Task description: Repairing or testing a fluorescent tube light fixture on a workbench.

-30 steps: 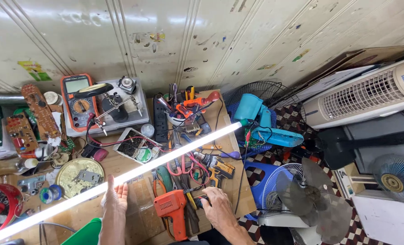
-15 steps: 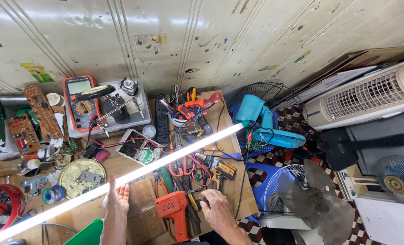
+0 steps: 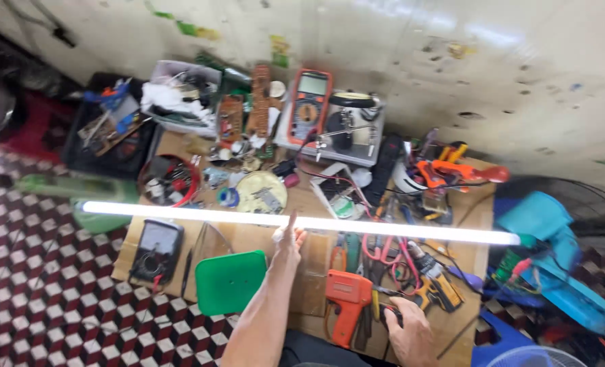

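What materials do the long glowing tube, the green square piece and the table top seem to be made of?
Glowing tube, held by the left hand: probably frosted glass or plastic, since the light is evenly white. Green square piece: likely plastic, with its smooth, uniform colour and rounded corners. Table top: apparently bare wood or board, tan and matte.
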